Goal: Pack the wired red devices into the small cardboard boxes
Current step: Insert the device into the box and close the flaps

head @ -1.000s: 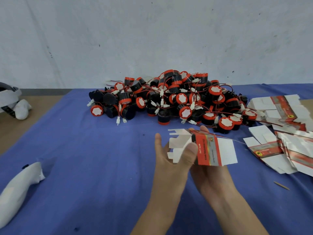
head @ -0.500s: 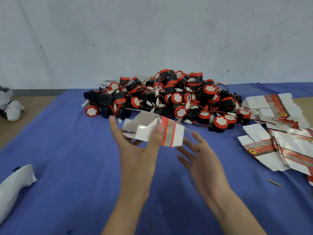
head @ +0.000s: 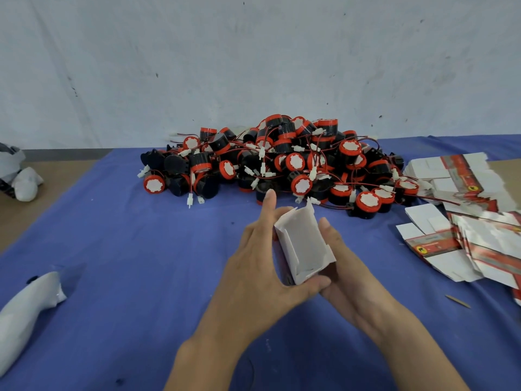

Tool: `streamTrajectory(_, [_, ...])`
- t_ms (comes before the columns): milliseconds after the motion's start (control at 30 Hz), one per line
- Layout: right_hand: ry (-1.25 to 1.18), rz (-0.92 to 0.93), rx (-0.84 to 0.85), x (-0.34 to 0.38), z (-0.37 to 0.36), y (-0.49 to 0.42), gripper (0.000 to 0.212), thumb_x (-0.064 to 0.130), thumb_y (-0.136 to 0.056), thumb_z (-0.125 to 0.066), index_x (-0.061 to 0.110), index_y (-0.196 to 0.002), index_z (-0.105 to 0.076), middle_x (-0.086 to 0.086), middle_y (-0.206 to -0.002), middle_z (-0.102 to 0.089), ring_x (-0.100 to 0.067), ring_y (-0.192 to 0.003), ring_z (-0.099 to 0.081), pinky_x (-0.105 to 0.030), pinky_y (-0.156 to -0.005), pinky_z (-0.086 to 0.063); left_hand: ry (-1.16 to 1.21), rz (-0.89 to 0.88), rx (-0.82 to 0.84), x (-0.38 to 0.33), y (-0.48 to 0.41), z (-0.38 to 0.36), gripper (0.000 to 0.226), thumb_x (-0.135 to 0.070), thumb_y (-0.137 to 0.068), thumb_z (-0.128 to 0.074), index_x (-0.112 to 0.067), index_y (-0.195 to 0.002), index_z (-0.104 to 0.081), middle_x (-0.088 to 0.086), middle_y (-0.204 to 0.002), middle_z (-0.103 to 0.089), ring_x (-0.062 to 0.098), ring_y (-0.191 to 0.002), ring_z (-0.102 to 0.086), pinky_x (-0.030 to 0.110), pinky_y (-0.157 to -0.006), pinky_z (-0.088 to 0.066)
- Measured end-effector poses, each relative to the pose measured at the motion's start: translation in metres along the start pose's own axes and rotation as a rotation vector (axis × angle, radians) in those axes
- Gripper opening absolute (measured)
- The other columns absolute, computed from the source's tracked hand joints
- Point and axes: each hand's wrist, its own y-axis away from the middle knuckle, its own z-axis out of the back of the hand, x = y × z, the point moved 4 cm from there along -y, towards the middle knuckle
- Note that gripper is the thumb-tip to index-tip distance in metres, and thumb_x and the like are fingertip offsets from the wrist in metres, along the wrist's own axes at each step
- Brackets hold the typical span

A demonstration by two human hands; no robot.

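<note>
On my feed, centre frame: the left hand (head: 260,268) and right hand (head: 348,280) clamp a half-folded small cardboard box (head: 303,244), flaps open. The wired red devices (head: 282,165) are heaped beyond it, with flat cartons (head: 439,244) at right.

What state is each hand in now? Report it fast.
Left hand: grips the cardboard box.
Right hand: grips the same cardboard box, opposite side.

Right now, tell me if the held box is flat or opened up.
Opened up: the box shows a hollow white inside, gripped between left hand and right hand.
</note>
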Motion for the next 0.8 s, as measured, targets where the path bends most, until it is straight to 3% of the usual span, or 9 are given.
streamTrajectory(167, [0.036,0.021,0.05,-0.004,0.0,-0.002,0.054,0.06,-0.091,-0.059,0.032,-0.138,-0.06,-0.005,-0.137,-0.064,-0.027,-0.127,-0.06,-0.041,-0.097,-0.056,0.028,0.046,0.013,0.007,0.001,-0.001,0.114,-0.076,-0.06,-0.071,-0.069,-0.141,0.009,-0.051,-0.138,-0.022,-0.012,-0.129,-0.036,0.009,-0.084,-0.037])
streamTrajectory(367, [0.053,0.05,0.104,-0.006,-0.009,0.001,0.043,0.047,-0.103,-0.051,0.032,-0.143,-0.053,-0.004,-0.139,-0.062,-0.026,-0.128,-0.06,-0.043,-0.103,-0.052,0.083,0.065,0.055,0.009,0.001,-0.004,0.114,-0.074,-0.063,-0.075,-0.069,-0.141,0.008,-0.045,-0.142,-0.023,-0.008,-0.133,-0.037,0.015,-0.088,-0.041])
streamTrajectory(567, [0.1,0.087,0.093,-0.001,-0.014,0.005,0.038,0.042,-0.103,-0.048,0.037,-0.139,-0.055,0.0,-0.136,-0.065,-0.024,-0.127,-0.061,-0.051,-0.11,-0.046,0.109,0.082,0.098,0.009,0.001,-0.003,0.117,-0.08,-0.06,-0.071,-0.069,-0.141,0.012,-0.045,-0.145,-0.023,-0.019,-0.128,-0.034,0.013,-0.086,-0.04])
streamTrajectory(800, [0.078,0.083,0.041,-0.007,-0.013,0.001,0.038,0.037,-0.1,-0.055,0.033,-0.138,-0.054,-0.002,-0.128,-0.069,-0.025,-0.12,-0.065,-0.046,-0.102,-0.053,0.109,0.101,0.125,0.01,0.003,-0.003,0.117,-0.085,-0.058,-0.067,-0.069,-0.14,0.014,-0.046,-0.146,-0.021,-0.027,-0.125,-0.031,0.011,-0.084,-0.037])
